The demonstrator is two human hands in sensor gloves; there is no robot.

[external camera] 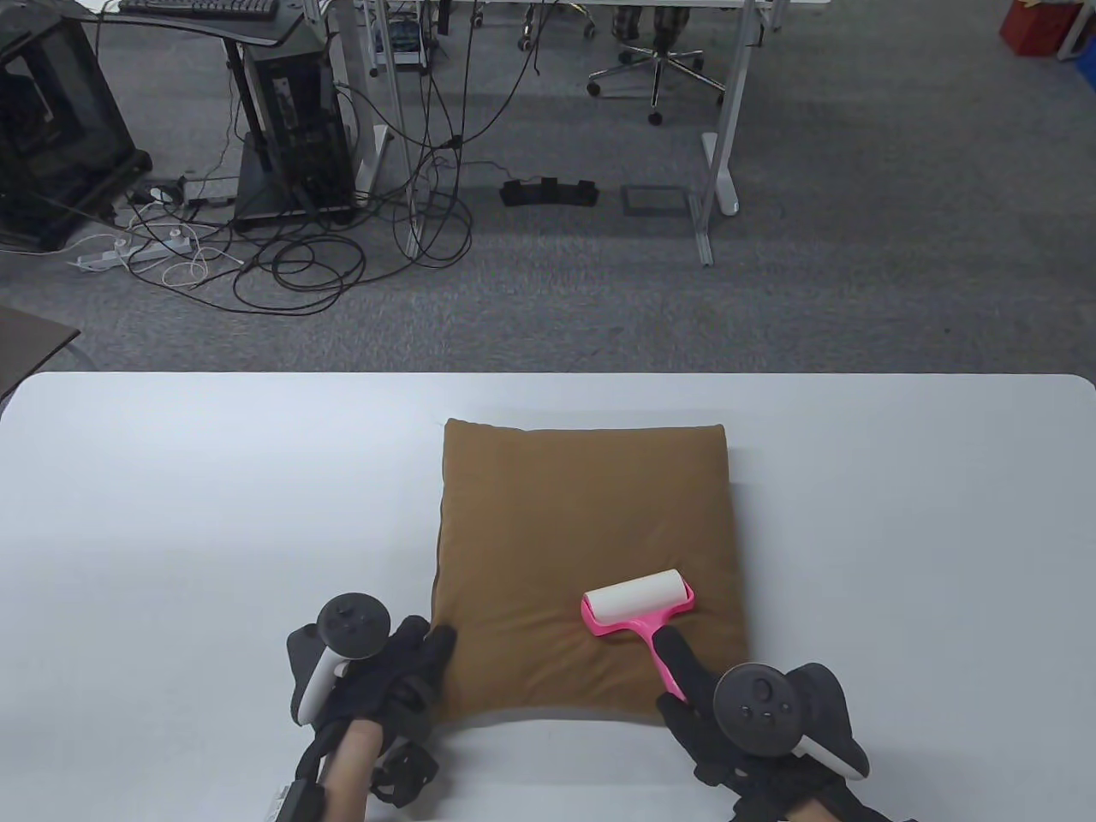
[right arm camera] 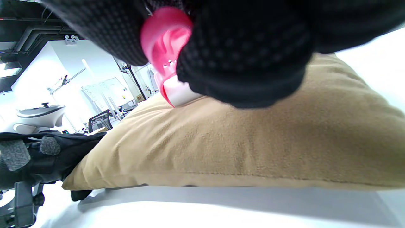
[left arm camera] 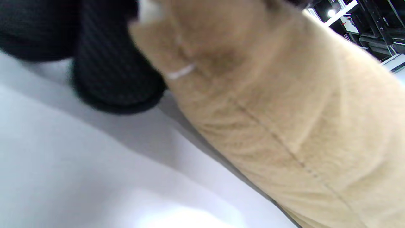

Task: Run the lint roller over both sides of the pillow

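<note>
Only the table view shows the lint roller lying on the brown pillow. The right hand grips its pink handle; the left hand presses the pillow's near-left corner, fingers' spread unclear.

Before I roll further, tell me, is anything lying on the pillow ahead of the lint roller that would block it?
Nothing visible blocks it. The lint roller, held by the right hand, sits on the near right part of the pillow, and the fabric beyond it is bare. The left hand touches only the near left corner.
</note>
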